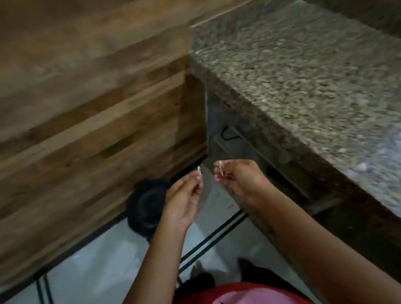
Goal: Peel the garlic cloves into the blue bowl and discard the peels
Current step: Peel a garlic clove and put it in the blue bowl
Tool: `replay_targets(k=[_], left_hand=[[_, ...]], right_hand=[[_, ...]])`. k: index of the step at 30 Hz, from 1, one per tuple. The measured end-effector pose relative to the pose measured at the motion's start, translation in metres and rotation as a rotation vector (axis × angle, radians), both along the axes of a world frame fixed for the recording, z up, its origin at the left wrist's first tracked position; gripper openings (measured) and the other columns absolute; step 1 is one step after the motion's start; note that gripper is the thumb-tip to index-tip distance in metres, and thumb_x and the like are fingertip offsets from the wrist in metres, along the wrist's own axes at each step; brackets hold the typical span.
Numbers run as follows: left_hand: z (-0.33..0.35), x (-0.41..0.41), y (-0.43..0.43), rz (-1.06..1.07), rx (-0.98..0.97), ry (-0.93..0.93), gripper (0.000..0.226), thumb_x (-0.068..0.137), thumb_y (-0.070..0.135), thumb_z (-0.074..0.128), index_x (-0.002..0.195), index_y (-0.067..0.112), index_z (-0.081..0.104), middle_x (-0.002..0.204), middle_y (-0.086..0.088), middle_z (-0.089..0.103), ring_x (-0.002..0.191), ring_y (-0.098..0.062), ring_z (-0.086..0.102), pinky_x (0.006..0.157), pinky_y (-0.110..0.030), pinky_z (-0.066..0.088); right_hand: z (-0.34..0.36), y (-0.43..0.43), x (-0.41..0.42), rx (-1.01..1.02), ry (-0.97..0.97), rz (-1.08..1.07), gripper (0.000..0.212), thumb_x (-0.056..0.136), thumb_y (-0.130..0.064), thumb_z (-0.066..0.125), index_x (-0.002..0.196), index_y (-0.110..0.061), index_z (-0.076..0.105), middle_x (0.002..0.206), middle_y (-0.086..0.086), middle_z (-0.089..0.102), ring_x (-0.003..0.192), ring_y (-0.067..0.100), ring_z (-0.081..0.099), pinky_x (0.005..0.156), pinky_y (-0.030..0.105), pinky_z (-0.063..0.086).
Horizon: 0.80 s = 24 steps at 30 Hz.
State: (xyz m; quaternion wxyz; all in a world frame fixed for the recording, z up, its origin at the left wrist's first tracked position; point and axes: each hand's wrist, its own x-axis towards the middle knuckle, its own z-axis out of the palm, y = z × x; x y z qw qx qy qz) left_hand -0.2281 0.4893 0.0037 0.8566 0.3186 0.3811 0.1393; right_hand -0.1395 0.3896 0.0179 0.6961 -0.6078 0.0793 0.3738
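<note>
A home kitchen — speckled granite counter (297, 74), wood-panelled wall (74, 102), tiled floor (96, 279).

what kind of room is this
Probably a home kitchen: a speckled granite countertop, a wood-panelled wall beside it, and a black bin on the tiled floor. Near it, the left hand and right hand each pinch garlic peel.

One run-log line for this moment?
step: discard | left hand: pinches left peel | right hand: pinches right peel | black bin: on floor, below left hand
</note>
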Motion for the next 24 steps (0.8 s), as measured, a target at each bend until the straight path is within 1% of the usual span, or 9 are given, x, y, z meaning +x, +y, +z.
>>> replay_targets(k=[7,12,16,19,20,21,22,23,24], left_hand=[[-0.045,-0.052,0.105,0.231,-0.08,0.17,0.017,0.09,-0.008,0.052,0.08,0.002,0.062,0.063,0.0,0.068,0.061,-0.005,0.064,0.055,-0.011,0.051],[-0.077,-0.069,0.153,0.326,-0.124,0.256,0.016,0.089,-0.009,0.053,0.079,-0.001,0.062,0.061,-0.001,0.068,0.074,-0.011,0.059,0.055,-0.012,0.052],[-0.114,-0.068,0.17,0.27,-0.09,0.369,0.014,0.09,-0.009,0.05,0.088,-0.001,0.062,0.086,-0.008,0.062,0.082,-0.013,0.058,0.071,-0.019,0.054],[-0.149,-0.062,0.178,0.15,-0.076,0.441,0.019,0.091,-0.01,0.045,0.097,0.0,0.06,0.084,-0.005,0.057,0.075,-0.01,0.055,0.063,-0.014,0.05],[-0.161,-0.057,0.182,0.135,-0.077,0.462,0.022,0.091,-0.01,0.045,0.108,-0.004,0.059,0.083,-0.004,0.057,0.074,-0.01,0.054,0.062,-0.014,0.049],[-0.174,-0.052,0.186,0.14,-0.086,0.497,0.027,0.092,-0.01,0.044,0.116,-0.008,0.055,0.082,-0.003,0.056,0.074,-0.01,0.054,0.061,-0.013,0.048],[-0.187,-0.047,0.191,0.153,-0.11,0.53,0.031,0.092,-0.01,0.043,0.122,-0.01,0.051,0.082,-0.003,0.056,0.074,-0.01,0.054,0.06,-0.012,0.048],[-0.198,-0.039,0.196,0.174,-0.137,0.552,0.033,0.093,-0.009,0.043,0.125,-0.009,0.05,0.083,-0.002,0.056,0.074,-0.01,0.054,0.061,-0.013,0.048],[-0.21,-0.031,0.202,0.215,-0.168,0.566,0.032,0.095,-0.006,0.043,0.126,-0.006,0.05,0.085,-0.002,0.056,0.073,-0.011,0.054,0.063,-0.015,0.048]], right_hand=[[-0.046,0.133,-0.025,-0.09,0.06,0.2,0.011,0.091,0.004,0.052,0.097,0.009,0.06,0.073,0.012,0.057,0.066,0.017,0.056,0.052,0.019,0.054],[-0.091,0.19,-0.028,-0.209,0.119,0.27,0.01,0.092,0.004,0.049,0.088,0.004,0.058,0.075,0.012,0.056,0.067,0.019,0.055,0.052,0.02,0.055],[-0.128,0.214,-0.026,-0.304,0.188,0.327,0.022,0.094,0.002,0.047,0.074,-0.002,0.053,0.071,0.012,0.054,0.066,0.02,0.055,0.082,0.034,0.051],[-0.167,0.228,-0.019,-0.319,0.239,0.369,0.03,0.096,0.003,0.039,0.066,0.004,0.046,0.061,0.008,0.05,0.055,0.015,0.052,0.096,0.043,0.044],[-0.184,0.232,-0.015,-0.287,0.258,0.363,0.034,0.095,0.006,0.036,0.062,0.011,0.04,0.054,0.005,0.046,0.047,0.013,0.048,0.094,0.044,0.044],[-0.199,0.236,-0.01,-0.26,0.278,0.34,0.035,0.095,0.009,0.033,0.06,0.013,0.035,0.049,0.003,0.042,0.041,0.011,0.044,0.083,0.04,0.051],[-0.214,0.239,-0.006,-0.249,0.298,0.324,0.037,0.094,0.011,0.032,0.058,0.008,0.033,0.047,0.001,0.041,0.039,0.01,0.042,0.063,0.031,0.053],[-0.227,0.243,-0.002,-0.246,0.314,0.32,0.037,0.094,0.012,0.032,0.059,0.001,0.037,0.048,0.001,0.043,0.04,0.01,0.043,0.051,0.023,0.046],[-0.237,0.248,-0.001,-0.279,0.324,0.323,0.033,0.094,0.011,0.034,0.066,-0.002,0.044,0.056,0.003,0.05,0.047,0.011,0.048,0.051,0.021,0.042]])
